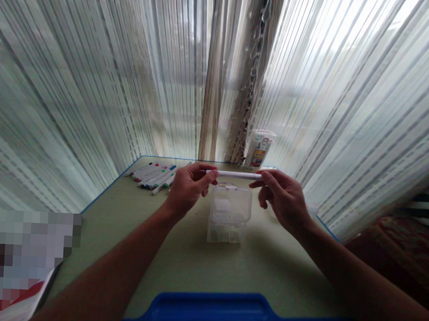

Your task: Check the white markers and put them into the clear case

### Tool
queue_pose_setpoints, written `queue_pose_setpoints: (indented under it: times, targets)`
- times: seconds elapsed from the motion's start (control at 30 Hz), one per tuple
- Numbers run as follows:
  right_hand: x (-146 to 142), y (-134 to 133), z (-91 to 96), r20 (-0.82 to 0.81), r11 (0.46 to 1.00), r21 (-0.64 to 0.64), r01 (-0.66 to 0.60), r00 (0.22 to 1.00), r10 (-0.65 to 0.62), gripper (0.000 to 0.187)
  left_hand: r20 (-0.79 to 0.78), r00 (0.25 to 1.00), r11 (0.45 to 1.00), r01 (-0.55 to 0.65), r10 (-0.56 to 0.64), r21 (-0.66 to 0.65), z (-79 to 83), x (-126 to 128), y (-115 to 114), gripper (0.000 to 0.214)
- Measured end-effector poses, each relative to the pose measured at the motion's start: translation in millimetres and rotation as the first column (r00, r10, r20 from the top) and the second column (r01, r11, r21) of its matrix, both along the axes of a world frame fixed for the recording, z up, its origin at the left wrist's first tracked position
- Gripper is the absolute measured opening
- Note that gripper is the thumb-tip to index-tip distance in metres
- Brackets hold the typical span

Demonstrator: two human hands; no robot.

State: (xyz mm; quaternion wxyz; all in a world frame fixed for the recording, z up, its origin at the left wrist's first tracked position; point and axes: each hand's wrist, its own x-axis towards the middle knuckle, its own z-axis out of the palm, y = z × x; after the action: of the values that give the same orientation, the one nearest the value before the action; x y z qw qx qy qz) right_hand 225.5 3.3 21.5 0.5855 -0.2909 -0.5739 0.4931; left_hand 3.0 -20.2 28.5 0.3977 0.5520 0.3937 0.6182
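Observation:
A white marker [237, 175] is held level above the table, one end in each hand. My left hand [189, 185] pinches its left end, where a bit of purple shows. The right end sits between the thumb and fingers of my right hand [282, 195]. Below and between the hands stands a clear plastic box [230, 207] on the table. Whatever lies inside the box is hard to make out. Several white markers with coloured ends [151, 176] lie in a loose pile to the left, partly behind my left hand.
The pale green table [180, 269] has a blue rim with a blue tray recess [210, 306] at the front. A transparent printed package [260, 151] stands at the back right. Striped curtains [175, 82] hang behind the table. A clear item is partly hidden behind my right wrist.

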Motion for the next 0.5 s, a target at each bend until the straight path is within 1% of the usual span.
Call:
queue_pose_setpoints:
  times: [0.33, 0.5]
  targets:
    - [-1.3, -1.2, -1.4, 0.079, 0.997, 0.061, 0.041, 0.996, -0.046, 0.026, -0.038, 0.998, 0.999, -0.046, 0.046, -0.003, -1.0, 1.4, -2.6, 0.031]
    - [-2.3, -1.7, -1.8, 0.07, 0.996, 0.069, 0.06, 0.995, -0.065, 0.027, -0.05, 0.997, 0.999, -0.055, 0.055, -0.002, -0.4, 2.1, -3.3, 0.031]
